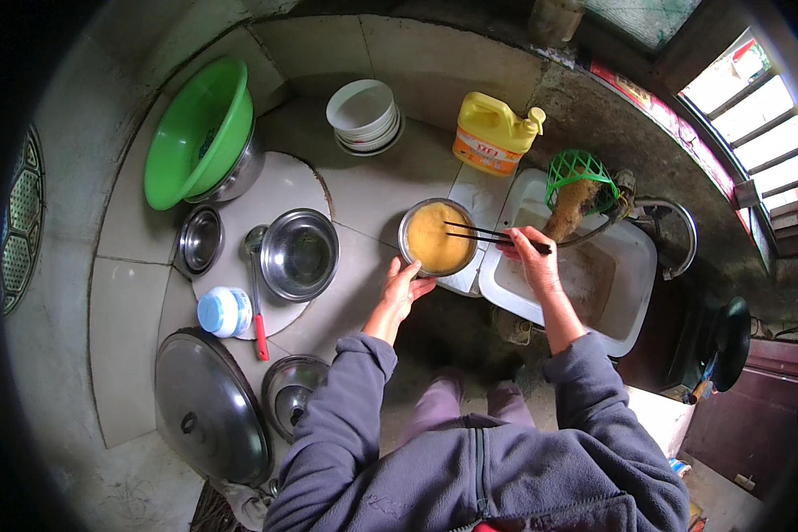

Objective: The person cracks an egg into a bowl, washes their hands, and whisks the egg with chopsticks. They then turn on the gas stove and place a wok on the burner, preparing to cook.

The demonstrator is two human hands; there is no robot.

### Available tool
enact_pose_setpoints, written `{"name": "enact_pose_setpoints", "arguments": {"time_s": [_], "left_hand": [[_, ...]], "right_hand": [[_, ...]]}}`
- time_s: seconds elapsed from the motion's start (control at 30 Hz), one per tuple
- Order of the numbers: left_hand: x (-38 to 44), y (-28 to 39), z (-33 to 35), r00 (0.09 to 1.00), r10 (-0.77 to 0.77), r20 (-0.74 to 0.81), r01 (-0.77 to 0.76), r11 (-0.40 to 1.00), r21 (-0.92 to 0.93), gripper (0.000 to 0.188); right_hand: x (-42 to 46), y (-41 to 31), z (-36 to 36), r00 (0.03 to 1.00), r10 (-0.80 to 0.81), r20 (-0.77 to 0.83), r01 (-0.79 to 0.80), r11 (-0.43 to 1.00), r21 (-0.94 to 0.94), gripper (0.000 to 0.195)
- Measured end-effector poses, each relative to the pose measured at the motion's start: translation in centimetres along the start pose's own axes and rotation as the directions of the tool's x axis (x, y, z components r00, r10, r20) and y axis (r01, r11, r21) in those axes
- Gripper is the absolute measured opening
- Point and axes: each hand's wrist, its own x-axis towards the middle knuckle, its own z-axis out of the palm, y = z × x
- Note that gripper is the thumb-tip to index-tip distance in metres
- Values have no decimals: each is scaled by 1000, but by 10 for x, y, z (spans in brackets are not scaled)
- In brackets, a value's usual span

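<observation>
A round metal bowl (404, 251) holds a yellow-orange liquid (437, 243) that looks like beaten egg. My left hand (402, 287) grips the bowl by its near left side, with the thumb at the rim and the fingers beneath. In my right hand (533, 256) is a pair of dark chopsticks (485, 235), held nearly level, their tips in or just over the liquid. The bowl is near the counter's front edge, left of the sink basin; whether it rests there is hard to tell.
Right of the bowl lies a white sink basin (628, 292) with a curved faucet (688, 229) and a green mesh basket (582, 174). Behind stand a yellow jug (489, 133) and stacked white bowls (362, 110). An empty metal bowl (300, 255), a ladle (258, 292) and a large lid (203, 405) lie left.
</observation>
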Motion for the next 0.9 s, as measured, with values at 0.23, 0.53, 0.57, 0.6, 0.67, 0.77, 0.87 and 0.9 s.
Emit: {"name": "enact_pose_setpoints", "arguments": {"time_s": [0.23,0.53,0.57,0.6,0.67,0.77,0.87,0.9], "left_hand": [[-8,-6,-20,986,116,-118,-117,993,-5,19],[-4,-12,-10,983,133,-128,-135,991,-8,9],[-2,-12,-9,983,133,-124,-138,990,-31,9],[1,-11,-10,985,123,-123,-126,992,-14,9],[6,-8,-14,987,103,-120,-101,995,19,9],[11,3,-13,982,106,-158,-96,993,68,8],[19,15,-18,979,105,-174,-82,987,136,10],[20,18,-20,976,98,-196,-64,983,172,10]], "right_hand": [[-20,11,19,986,160,44,-161,986,40,22],[-3,39,12,980,195,45,-200,959,202,28],[-1,44,11,983,181,12,-179,960,215,28],[-2,50,13,977,203,71,-214,941,263,29],[-2,59,16,972,203,121,-229,935,271,30],[2,52,14,991,133,19,-133,949,287,30],[-4,59,14,979,187,81,-201,948,246,31],[-6,58,19,969,211,126,-237,940,245,31]]}}
